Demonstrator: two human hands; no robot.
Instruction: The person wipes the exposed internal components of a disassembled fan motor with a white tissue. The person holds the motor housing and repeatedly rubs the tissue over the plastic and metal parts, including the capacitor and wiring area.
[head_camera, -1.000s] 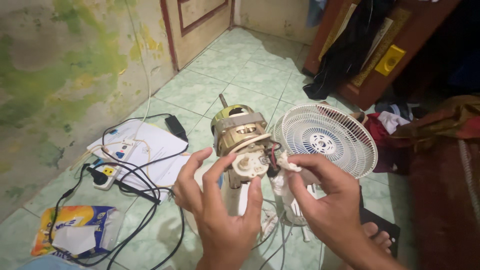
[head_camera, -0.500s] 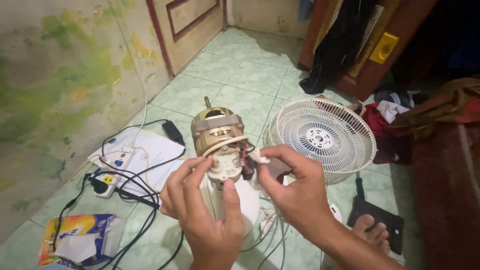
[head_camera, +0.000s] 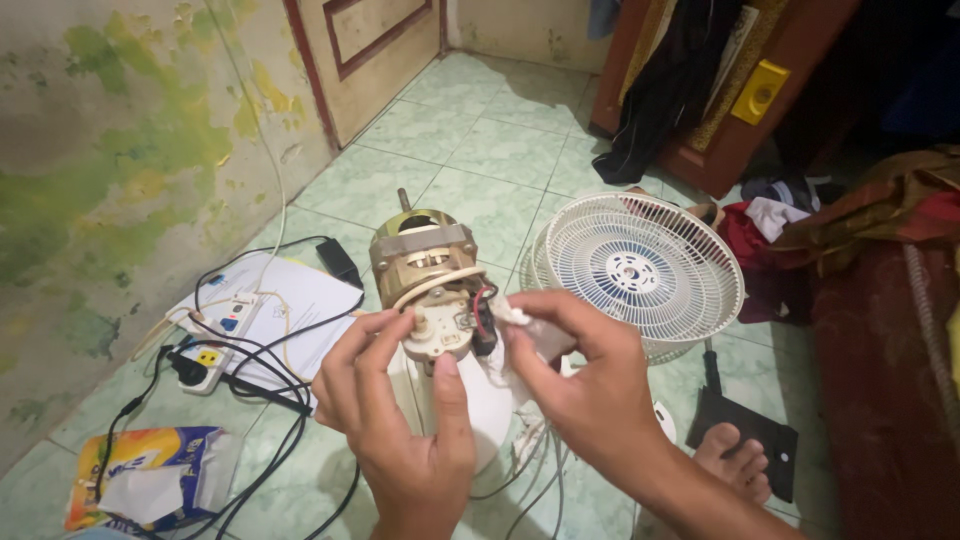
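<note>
Pale green floor tiles (head_camera: 480, 150) and a stained, peeling wall set the scene, with a wooden door at the back; the fan motor (head_camera: 425, 265) sits on top of its white stand (head_camera: 490, 410), well above the floor, right in front of the person; left hand (head_camera: 400, 420) is grasping the cream gearbox (head_camera: 440, 333) at the motor's near end, thumb under it and fingers on its side; right hand (head_camera: 580, 385) is pinched on a scrap of white cloth (head_camera: 525, 325) pressed just beside the red and black wires (head_camera: 483, 315); long axis of the motor runs from that gearbox up and away to the bare shaft (head_camera: 404, 198), which points toward the door, tilted a bit upward; risk as I see it: the cloth snags those thin wires and tugs one loose, or the whole head tips off the stand if the grip slackens; power strip (head_camera: 215, 350) with cables lies nearby on the floor, and the white fan grille (head_camera: 640, 272) stands close on the right.
</note>
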